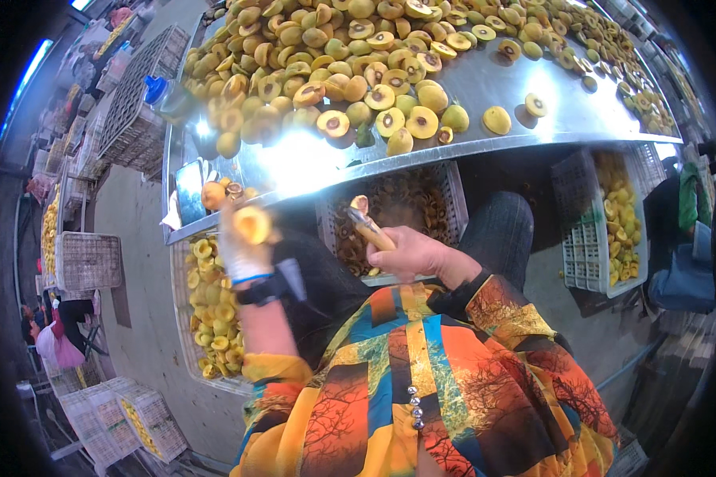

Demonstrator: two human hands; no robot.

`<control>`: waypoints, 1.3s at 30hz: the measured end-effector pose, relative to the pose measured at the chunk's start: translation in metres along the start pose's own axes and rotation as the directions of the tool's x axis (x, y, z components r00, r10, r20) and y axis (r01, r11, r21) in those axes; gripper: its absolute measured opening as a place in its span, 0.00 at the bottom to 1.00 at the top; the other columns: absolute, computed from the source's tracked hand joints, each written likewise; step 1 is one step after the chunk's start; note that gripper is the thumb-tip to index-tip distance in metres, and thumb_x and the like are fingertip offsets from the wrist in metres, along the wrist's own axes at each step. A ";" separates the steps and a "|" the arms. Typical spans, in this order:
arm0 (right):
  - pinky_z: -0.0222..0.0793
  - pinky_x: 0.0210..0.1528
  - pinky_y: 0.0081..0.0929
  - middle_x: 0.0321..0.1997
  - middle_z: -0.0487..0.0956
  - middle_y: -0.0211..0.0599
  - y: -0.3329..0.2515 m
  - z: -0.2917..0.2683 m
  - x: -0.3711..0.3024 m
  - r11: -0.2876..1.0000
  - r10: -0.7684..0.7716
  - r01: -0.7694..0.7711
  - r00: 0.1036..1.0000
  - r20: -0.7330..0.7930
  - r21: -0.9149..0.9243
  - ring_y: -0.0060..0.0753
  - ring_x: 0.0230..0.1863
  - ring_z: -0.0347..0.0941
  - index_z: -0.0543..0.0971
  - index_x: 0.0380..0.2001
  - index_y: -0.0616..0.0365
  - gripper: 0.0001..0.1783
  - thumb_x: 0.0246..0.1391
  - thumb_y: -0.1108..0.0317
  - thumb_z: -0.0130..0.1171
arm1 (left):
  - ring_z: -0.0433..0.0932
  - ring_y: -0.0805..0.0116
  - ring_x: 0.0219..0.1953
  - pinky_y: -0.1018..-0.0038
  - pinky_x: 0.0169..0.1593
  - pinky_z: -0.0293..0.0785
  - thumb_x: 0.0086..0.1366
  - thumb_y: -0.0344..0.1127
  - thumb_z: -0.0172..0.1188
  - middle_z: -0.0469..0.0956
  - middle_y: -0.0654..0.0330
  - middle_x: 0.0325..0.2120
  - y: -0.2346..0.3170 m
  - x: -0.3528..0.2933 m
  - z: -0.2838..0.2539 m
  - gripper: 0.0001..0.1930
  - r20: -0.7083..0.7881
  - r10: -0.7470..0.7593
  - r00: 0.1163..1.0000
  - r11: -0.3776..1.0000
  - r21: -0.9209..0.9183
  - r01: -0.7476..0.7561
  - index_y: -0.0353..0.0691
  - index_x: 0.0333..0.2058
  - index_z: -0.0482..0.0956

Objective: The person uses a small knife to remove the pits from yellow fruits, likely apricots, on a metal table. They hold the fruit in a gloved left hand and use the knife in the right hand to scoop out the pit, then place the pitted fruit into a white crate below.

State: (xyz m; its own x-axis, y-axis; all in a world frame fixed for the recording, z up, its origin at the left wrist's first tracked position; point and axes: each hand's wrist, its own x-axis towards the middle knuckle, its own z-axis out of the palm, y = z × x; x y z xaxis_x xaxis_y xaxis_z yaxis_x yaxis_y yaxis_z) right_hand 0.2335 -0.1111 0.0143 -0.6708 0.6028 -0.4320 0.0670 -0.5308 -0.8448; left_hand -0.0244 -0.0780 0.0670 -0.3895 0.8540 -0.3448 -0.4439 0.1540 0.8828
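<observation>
With the right hand [412,253], gripping a short tool [378,236] by its tan handle, and so possibly risking a slip through juice on the palm. With the left hand [237,253], holding a halved fruit [251,225] well apart from the tool, and perhaps risking a jabbed finger through bringing the tip in off-centre, or a dropped half through pinching too loosely.

Wrapping bare right fingers closed around the handle, pointing the tip far and to the left, and carrying a small scrap [360,203], seemingly of fruit, at its end. On the left, wearing a white glove [242,269] and showing the hollowed face of the half; blurring too much there for telling the finger spread or the firmness of the hold.

Just beyond the right hand, seeing a middle crate [459,199] with brownish pieces inside, perhaps risking a good half falling among them through a loosened hold. Beside the left forearm, seeing a left crate [231,386] of yellow halves; to the right, well apart, seeing a right crate [585,246] of similar halves.

On the near left corner of the metal table [485,83], finding a phone-like slab [189,192], possibly risking a knock through hurried reaching. Farther off, seeing a broad fruit heap [294,71], perhaps risking a roll-off through pulling from its base.
</observation>
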 end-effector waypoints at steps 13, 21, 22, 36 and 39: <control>0.69 0.30 0.25 0.24 0.76 0.38 0.011 -0.038 -0.006 0.915 -0.376 0.098 0.560 -0.738 -0.391 0.28 0.25 0.73 0.72 0.35 0.62 0.13 0.47 0.66 0.59 | 0.75 0.55 0.43 0.66 0.48 0.68 0.57 0.54 0.54 0.77 0.52 0.39 -0.020 0.010 0.075 0.24 0.643 0.330 0.691 -0.279 0.766 -0.579 0.40 0.43 0.76; 0.62 0.16 0.17 0.20 0.72 0.30 0.024 -0.037 -0.036 0.814 -0.573 0.174 0.401 -0.715 -0.554 0.17 0.16 0.67 0.71 0.35 0.60 0.09 0.50 0.71 0.56 | 0.76 0.52 0.35 0.62 0.41 0.72 0.54 0.48 0.52 0.77 0.48 0.30 -0.118 0.040 0.200 0.18 0.718 0.049 0.694 -0.069 0.696 -0.715 0.38 0.33 0.74; 0.60 0.13 0.16 0.19 0.72 0.29 0.024 -0.038 -0.043 0.830 -0.549 0.166 0.408 -0.729 -0.532 0.16 0.14 0.65 0.71 0.35 0.60 0.08 0.51 0.72 0.55 | 0.76 0.52 0.35 0.62 0.40 0.72 0.54 0.47 0.52 0.77 0.48 0.29 -0.120 0.038 0.200 0.17 0.706 0.115 0.699 -0.001 0.704 -0.710 0.38 0.34 0.74; 0.56 0.09 0.14 0.26 0.74 0.30 0.019 -0.033 0.006 0.821 -0.465 0.570 0.691 -0.553 0.022 0.16 0.11 0.61 0.69 0.44 0.59 0.19 0.54 0.57 0.54 | 0.72 0.58 0.47 0.70 0.53 0.67 0.54 0.33 0.61 0.73 0.52 0.44 -0.053 -0.056 0.093 0.21 0.857 0.391 0.335 0.424 0.155 -0.892 0.33 0.46 0.69; 0.57 0.10 0.15 0.27 0.75 0.33 -0.006 -0.012 0.000 0.884 -0.326 0.455 0.760 -0.563 0.103 0.17 0.11 0.62 0.68 0.44 0.61 0.19 0.54 0.61 0.55 | 0.73 0.65 0.43 0.72 0.47 0.70 0.62 0.46 0.55 0.73 0.54 0.42 -0.071 -0.055 0.084 0.21 0.594 0.233 0.770 0.905 0.156 -0.395 0.33 0.45 0.70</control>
State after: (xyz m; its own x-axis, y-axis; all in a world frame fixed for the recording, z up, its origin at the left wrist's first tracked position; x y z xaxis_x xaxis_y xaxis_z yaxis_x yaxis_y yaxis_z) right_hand 0.2419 -0.1004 0.0158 -0.1156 0.9661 -0.2307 -0.3223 -0.2562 -0.9113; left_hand 0.0963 -0.0940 0.0497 0.0758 0.9886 0.1301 -0.1219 -0.1203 0.9852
